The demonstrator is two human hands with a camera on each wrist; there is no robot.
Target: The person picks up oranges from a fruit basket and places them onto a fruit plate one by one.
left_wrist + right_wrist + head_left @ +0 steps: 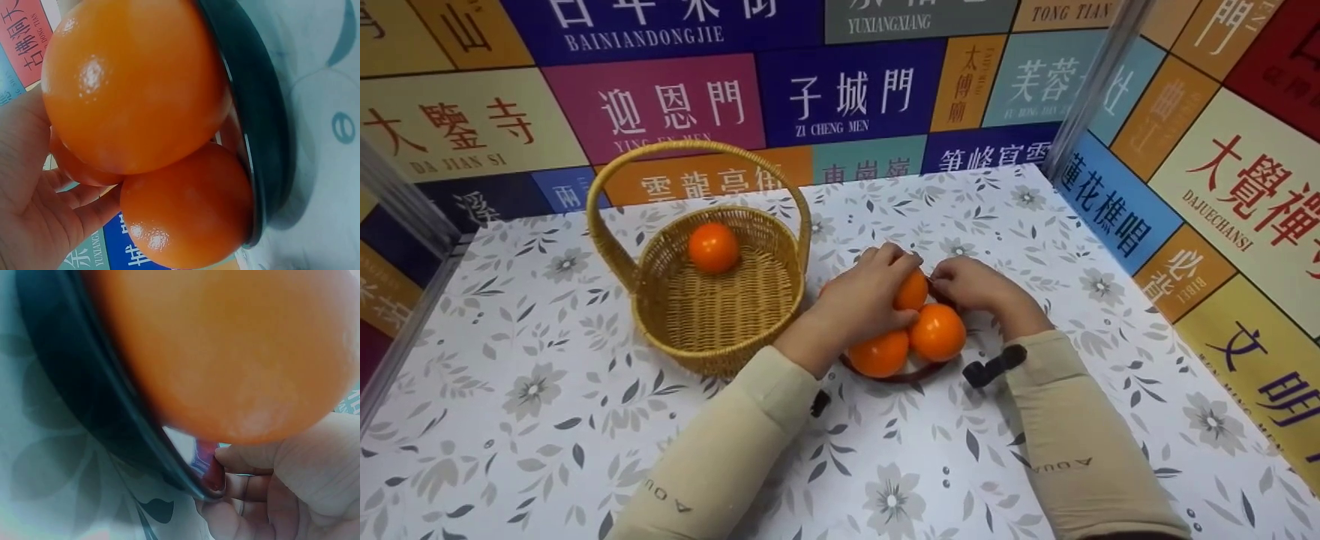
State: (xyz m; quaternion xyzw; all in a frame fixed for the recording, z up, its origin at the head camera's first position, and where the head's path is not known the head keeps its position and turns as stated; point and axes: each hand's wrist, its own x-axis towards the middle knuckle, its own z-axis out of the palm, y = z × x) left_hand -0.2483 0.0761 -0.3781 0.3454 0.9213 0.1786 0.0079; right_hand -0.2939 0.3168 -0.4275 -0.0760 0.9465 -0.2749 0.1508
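Observation:
Several oranges sit piled on a round, dark-rimmed plate (919,373) right of centre in the head view. My left hand (859,296) reaches over the pile and grips an orange (912,291) at its far side. Nearer the front lie two more oranges, one on the right (937,332) and another beside it (879,354). With thumb and fingers, my right hand (971,285) pinches the plate's rim (211,492) at its far right edge. In the left wrist view, an orange (135,84) hides part of the left hand's fingers.
A woven basket (720,352) with a tall arched handle (697,144) stands left of the plate, holding one orange (713,247). A white flowered cloth (547,450) covers the table. Panels with colourful lettering (840,97) rise behind and along both sides.

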